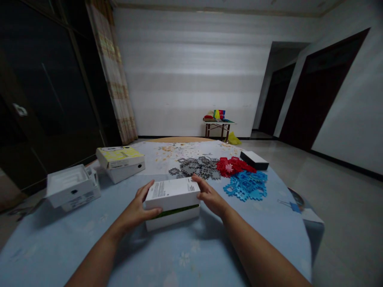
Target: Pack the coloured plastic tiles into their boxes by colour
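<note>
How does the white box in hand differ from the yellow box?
The white box has a white top with small print; the yellow box has a yellow patterned top. The left hand and right hand hold the white box; neither touches the yellow box. Both boxes are rectangular.

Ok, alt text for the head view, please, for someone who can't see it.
A person's left hand and right hand hold a white box with a green strip across its front, on a cloth-covered table. Beyond it, toward the right, lie grey pieces, red pieces and blue pieces, with a yellow-topped box off to the left.
</note>
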Tool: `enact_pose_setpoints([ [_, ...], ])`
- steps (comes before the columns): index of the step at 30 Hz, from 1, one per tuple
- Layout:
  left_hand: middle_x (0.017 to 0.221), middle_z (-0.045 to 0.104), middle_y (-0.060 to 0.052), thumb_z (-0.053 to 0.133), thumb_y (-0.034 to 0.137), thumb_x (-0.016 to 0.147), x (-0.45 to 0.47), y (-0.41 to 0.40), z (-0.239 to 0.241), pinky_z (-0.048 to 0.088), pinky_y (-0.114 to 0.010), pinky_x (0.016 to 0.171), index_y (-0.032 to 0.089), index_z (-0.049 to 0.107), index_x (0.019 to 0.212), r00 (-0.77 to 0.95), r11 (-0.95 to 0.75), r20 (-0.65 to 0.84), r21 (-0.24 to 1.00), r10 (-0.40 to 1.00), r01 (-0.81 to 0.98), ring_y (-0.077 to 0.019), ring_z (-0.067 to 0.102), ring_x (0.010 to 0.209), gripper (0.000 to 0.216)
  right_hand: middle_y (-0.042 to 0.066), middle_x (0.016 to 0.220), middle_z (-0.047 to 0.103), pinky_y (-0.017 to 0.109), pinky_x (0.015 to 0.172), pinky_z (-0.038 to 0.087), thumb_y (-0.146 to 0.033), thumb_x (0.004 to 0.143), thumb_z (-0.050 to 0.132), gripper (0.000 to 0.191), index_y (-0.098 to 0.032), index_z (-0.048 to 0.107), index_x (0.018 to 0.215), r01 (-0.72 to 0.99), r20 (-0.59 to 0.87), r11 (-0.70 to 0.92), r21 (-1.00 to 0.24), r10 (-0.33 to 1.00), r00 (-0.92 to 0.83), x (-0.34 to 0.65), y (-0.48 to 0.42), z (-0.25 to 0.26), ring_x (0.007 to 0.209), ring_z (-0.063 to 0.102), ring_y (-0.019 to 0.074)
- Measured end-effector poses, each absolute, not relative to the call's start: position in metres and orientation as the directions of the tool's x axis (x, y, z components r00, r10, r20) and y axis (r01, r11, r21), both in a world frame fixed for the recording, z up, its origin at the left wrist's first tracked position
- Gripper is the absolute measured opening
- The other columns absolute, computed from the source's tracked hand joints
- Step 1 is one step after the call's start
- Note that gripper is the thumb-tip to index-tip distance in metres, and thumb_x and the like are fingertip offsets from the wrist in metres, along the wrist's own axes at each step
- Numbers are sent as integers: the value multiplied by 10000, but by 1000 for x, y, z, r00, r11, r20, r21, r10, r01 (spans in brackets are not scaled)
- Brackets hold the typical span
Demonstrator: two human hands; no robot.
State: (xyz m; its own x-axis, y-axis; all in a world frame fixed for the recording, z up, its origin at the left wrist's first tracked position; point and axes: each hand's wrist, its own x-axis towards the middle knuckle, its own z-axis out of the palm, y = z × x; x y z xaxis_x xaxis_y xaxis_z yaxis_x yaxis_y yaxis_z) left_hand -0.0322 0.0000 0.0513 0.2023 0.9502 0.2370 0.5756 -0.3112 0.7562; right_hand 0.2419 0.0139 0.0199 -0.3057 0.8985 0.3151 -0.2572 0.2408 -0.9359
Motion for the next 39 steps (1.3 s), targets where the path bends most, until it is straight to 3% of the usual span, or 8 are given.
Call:
enact_pose_setpoints([
  [6,1370,298,-130,682,315,596,-35,-5,46,228,-440,1064,201,210,1379,209,-326,250,708,945,626,-284,314,1272,922,36,1485,122,388,1061,192,-378,628,672,628,-269,476,1214,-178,334,288,-941,871,-360,239,12,20,1326,224,215],
  [11,1341,306,-128,684,298,575,-33,-7,46,262,-412,1051,192,181,1388,187,-292,225,701,956,650,-280,343,1253,962,61,1470,181,395,1062,194,-433,678,661,583,-267,486,1209,-33,366,375,-926,876,-315,238,11,20,1327,220,212],
  [18,1364,279,-149,687,310,580,-36,-6,42,257,-454,1048,206,97,1409,217,-319,234,677,948,663,-299,346,1251,1022,65,1442,232,387,1038,250,-410,699,649,530,-272,500,1188,39,392,425,-904,864,-317,239,12,18,1311,248,211],
  [23,1409,285,-170,701,282,578,-36,-6,40,243,-437,1057,202,35,1414,237,-288,182,769,954,570,-281,332,1276,1072,68,1429,253,399,1031,261,-400,697,646,526,-276,502,1187,68,392,430,-900,869,-301,237,9,21,1305,259,218],
  [29,1386,337,-176,737,297,548,-35,-9,44,362,-394,991,212,22,1411,242,-233,128,845,962,482,-274,418,1221,1125,58,1418,268,401,1028,268,-398,706,643,529,-289,488,1200,98,384,428,-898,874,-298,237,6,24,1303,256,220],
  [33,1372,352,-183,744,282,534,-36,-9,45,361,-394,990,189,38,1407,246,-215,104,849,964,483,-277,416,1220,1127,72,1420,255,393,1031,266,-428,673,669,595,-270,476,1213,135,380,434,-891,875,-301,236,6,25,1306,246,226],
  [39,1410,302,-174,744,293,526,-37,-8,43,221,-443,1058,200,-5,1406,287,-270,136,818,948,508,-276,334,1275,1159,96,1394,283,394,1044,254,-432,564,747,801,-239,416,1267,206,348,414,-887,891,-292,233,6,20,1297,252,248],
])
